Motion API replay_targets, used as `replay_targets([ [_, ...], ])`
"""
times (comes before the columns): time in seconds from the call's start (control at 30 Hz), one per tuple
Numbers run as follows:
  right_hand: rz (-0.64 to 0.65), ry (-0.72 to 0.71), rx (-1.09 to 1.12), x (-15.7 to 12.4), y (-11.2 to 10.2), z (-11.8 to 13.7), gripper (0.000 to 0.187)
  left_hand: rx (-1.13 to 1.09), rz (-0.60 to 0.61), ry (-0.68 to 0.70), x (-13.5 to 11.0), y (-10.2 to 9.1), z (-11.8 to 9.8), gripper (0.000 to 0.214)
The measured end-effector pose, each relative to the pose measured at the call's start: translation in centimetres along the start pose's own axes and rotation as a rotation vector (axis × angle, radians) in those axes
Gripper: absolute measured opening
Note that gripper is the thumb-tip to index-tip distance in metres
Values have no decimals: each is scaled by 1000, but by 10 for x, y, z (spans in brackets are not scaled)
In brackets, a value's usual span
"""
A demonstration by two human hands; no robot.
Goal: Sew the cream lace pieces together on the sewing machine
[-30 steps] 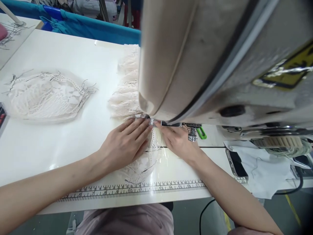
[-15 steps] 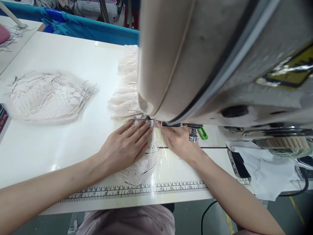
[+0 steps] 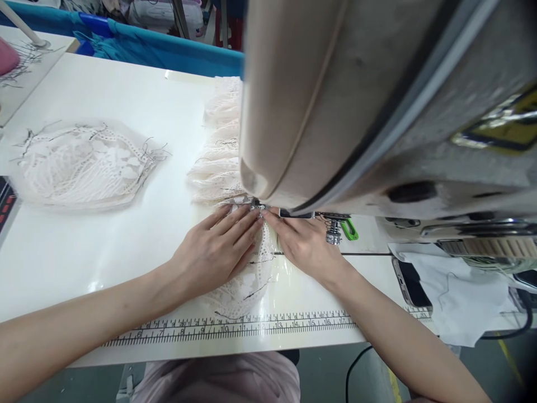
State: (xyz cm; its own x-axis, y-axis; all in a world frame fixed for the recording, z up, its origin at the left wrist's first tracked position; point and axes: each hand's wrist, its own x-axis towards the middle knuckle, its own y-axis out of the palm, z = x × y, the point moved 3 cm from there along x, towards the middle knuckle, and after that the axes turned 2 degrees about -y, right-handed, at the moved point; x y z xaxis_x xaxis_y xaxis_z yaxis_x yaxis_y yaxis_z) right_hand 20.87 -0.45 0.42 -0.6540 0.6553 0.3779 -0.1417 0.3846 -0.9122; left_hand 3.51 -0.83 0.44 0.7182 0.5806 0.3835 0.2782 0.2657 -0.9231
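Observation:
A strip of white lace fabric [image 3: 245,285] runs under the head of a sewing machine [image 3: 293,112], with its gathered part bunched on the table behind. My left hand [image 3: 220,240] lies flat on the lace just in front of the presser foot, fingers stretched out and pressing down. From the right, my right hand [image 3: 308,243] reaches under the machine head; its fingertips touch the lace edge beside the foot. The machine hides part of that hand. Dark loose threads show on the lace, and the needle itself is hidden.
A second lace piece [image 3: 88,168] lies on the table at left. A printed ruler [image 3: 247,324] runs along the front edge. To the right are a green thread snipper [image 3: 349,229], a phone [image 3: 411,282] and white cloth [image 3: 457,296]. Blue fabric [image 3: 176,53] borders the back.
My right hand has shifted slightly left, bringing its fingertips onto the lace edge near the foot. My left hand stays almost in place. The view has moved a little.

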Motion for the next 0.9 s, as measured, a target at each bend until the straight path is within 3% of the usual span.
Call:
replay_targets([
  [0.3,-28,-7,-97,0,-2,2,23,-7,-17,-4,-1,1,0,36],
  [0.6,28,0,-65,-4,-1,4,35,-36,-5,-31,-3,-4,1,41],
  [0.73,43,-1,-47,-6,1,2,43,15,-19,-107,-3,-13,7,55],
  [0.9,-2,-31,-55,-4,0,1,41,37,10,-268,4,-24,31,40],
])
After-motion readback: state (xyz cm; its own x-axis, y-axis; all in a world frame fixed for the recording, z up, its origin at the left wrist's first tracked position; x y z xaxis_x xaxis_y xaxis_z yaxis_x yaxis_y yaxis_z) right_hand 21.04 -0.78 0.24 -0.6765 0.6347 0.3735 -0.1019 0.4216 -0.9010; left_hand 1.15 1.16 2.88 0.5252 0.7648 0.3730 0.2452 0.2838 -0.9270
